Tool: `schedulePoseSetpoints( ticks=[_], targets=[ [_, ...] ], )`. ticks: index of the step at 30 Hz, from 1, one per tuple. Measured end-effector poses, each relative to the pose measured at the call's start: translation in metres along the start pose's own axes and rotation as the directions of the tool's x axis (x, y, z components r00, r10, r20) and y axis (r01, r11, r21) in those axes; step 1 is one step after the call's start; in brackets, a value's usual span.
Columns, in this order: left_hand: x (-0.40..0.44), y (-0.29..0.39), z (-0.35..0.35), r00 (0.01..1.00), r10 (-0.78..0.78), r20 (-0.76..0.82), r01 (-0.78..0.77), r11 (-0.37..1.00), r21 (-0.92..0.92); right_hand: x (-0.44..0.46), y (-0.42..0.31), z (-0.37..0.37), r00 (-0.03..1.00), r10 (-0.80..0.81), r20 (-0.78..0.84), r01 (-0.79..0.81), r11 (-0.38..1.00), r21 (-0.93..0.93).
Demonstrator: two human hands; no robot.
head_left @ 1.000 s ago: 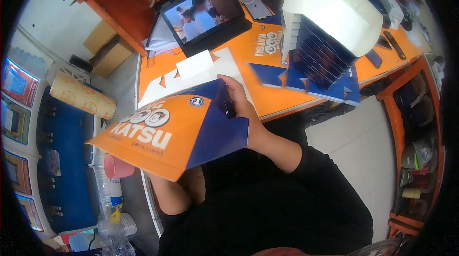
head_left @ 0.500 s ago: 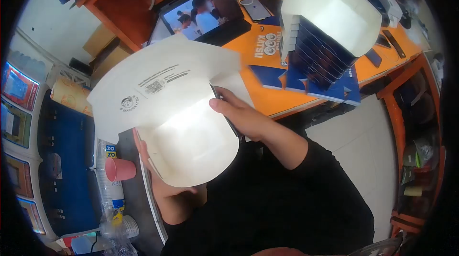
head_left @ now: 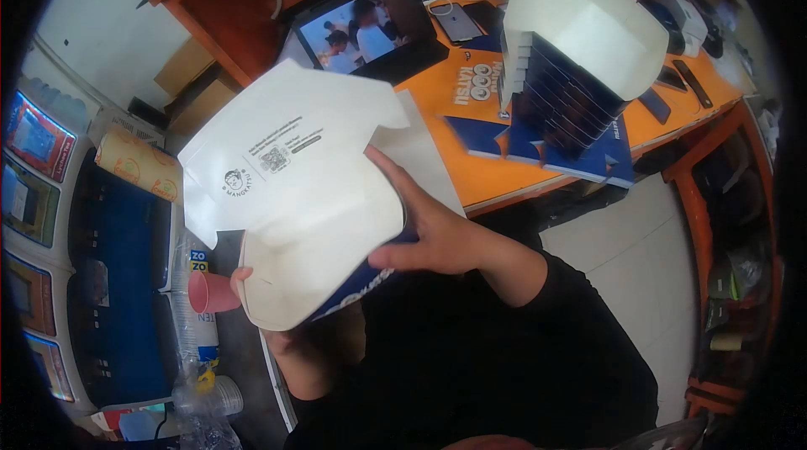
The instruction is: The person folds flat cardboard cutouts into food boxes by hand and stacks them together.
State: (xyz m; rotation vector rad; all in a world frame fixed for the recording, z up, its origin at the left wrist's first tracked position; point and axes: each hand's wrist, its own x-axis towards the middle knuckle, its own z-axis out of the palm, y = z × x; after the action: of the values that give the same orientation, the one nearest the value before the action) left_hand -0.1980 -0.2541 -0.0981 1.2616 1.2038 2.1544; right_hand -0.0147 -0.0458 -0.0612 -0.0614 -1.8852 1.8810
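Between my hands is a paper food box, white inside and navy outside, tilted with its lid flap raised. The flap carries a printed face logo, the word MANGKATSU and a QR code. My right hand grips the box's right wall, thumb low on the navy side and fingers along the upper edge. At the left wall, my left hand shows only fingertips over the rim; the box hides most of it. A stack of nested food boxes stands on the orange table, above flat navy box blanks.
A tablet playing a video stands at the back of the orange table. Phones lie beside it. On the left are a pink cup, stacked plastic cups and a paper roll. Orange shelving stands at right.
The box has tipped and turned, so its navy printed side now shows. My right thumb has moved from the inner rim down onto the outer wall. My left fingertips now show over the rim.
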Motion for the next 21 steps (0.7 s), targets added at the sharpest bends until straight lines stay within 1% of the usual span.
schedulePoseSetpoints(
  ticks=[1,3,4,7,10,12,13,14,16,17,19,20,21],
  targets=[
    [-0.002,-0.001,-0.006,0.999,0.031,0.007,-0.032,0.999,0.036,0.001,-0.002,0.000,0.999,0.017,-0.028,-0.015,0.997,0.073],
    [0.001,0.004,-0.009,0.996,0.092,0.024,-0.094,0.989,0.111,0.000,-0.005,0.000,0.998,0.052,-0.035,-0.049,0.995,0.086],
    [-0.003,0.011,0.004,0.994,0.085,-0.068,-0.082,0.995,0.057,0.000,-0.007,0.002,0.997,0.068,-0.038,-0.064,0.994,0.093],
    [0.000,0.025,0.002,0.997,0.011,0.080,-0.028,0.975,0.219,0.000,-0.010,0.009,0.998,0.065,0.005,-0.065,0.997,-0.028],
    [-0.004,0.024,-0.003,0.992,0.018,0.121,-0.037,0.987,0.155,-0.006,-0.015,0.017,0.996,-0.043,0.075,0.064,0.951,-0.302],
    [-0.010,0.031,0.007,0.997,-0.055,-0.062,0.063,0.989,0.134,-0.006,-0.022,0.022,0.994,-0.037,0.099,0.072,0.924,-0.375],
    [-0.013,0.037,0.018,0.984,-0.095,-0.153,0.114,0.987,0.116,-0.006,-0.025,0.023,0.993,-0.031,0.110,0.074,0.910,-0.409],
    [-0.010,0.042,0.028,0.972,-0.069,-0.223,0.103,0.984,0.144,-0.007,-0.026,0.024,0.993,-0.056,0.105,0.096,0.894,-0.438],
    [-0.007,0.049,0.036,0.977,-0.013,-0.211,0.048,0.986,0.161,-0.006,-0.029,0.024,0.989,-0.106,0.101,0.142,0.856,-0.497],
    [-0.006,0.051,0.038,0.979,0.020,-0.202,0.015,0.986,0.168,-0.007,-0.034,0.023,0.982,-0.139,0.127,0.183,0.856,-0.484],
    [0.004,0.056,0.041,0.995,0.061,-0.080,-0.060,0.998,0.018,-0.012,-0.057,0.015,0.964,-0.199,0.176,0.258,0.854,-0.452],
    [0.009,0.057,0.044,0.996,0.090,-0.021,-0.091,0.994,-0.061,-0.014,-0.069,0.010,0.952,-0.243,0.186,0.303,0.830,-0.468],
    [0.016,0.057,0.047,0.991,0.136,0.000,-0.136,0.991,-0.015,-0.016,-0.082,0.004,0.938,-0.285,0.199,0.347,0.803,-0.484]
  ],
)
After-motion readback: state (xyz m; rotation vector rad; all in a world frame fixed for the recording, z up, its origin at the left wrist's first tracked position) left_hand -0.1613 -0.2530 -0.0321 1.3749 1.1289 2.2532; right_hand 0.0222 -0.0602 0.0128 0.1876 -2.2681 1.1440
